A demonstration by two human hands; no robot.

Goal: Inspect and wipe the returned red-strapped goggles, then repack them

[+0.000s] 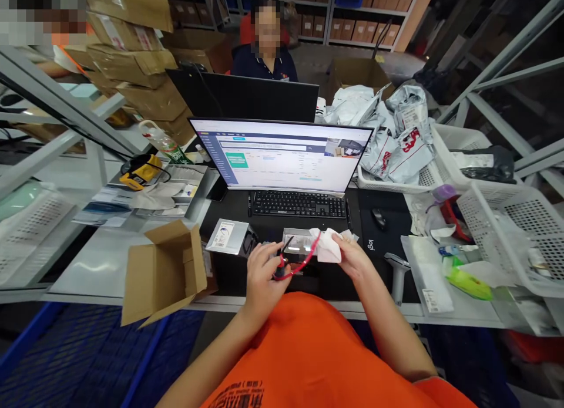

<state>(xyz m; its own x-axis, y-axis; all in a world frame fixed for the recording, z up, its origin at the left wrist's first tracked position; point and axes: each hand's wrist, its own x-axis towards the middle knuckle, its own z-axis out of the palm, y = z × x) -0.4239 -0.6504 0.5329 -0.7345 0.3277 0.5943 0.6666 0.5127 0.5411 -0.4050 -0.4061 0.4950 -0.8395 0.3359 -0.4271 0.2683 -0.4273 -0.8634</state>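
My left hand [267, 273] is closed around a red-and-black item [288, 273] with a thin, curved red band; its exact kind I cannot make out. The band arcs up to the right, toward a crumpled white tissue or cloth [329, 246]. This white piece is pinched in my right hand [352, 256], close by the band's upper end. Just beyond both hands, a clear plastic case [297, 242] lies on the black desk mat. Left of it sits a small white-and-grey product box [230, 236] with a printed label.
An open cardboard box [165, 273] stands at the left front edge. Ahead are a keyboard [299, 204] and lit monitor [286, 158]. A mouse [379, 218] and barcode scanner [398, 276] lie right, near white baskets [506, 238] and plastic mailers [396, 138]. A person [264, 61] sits opposite.
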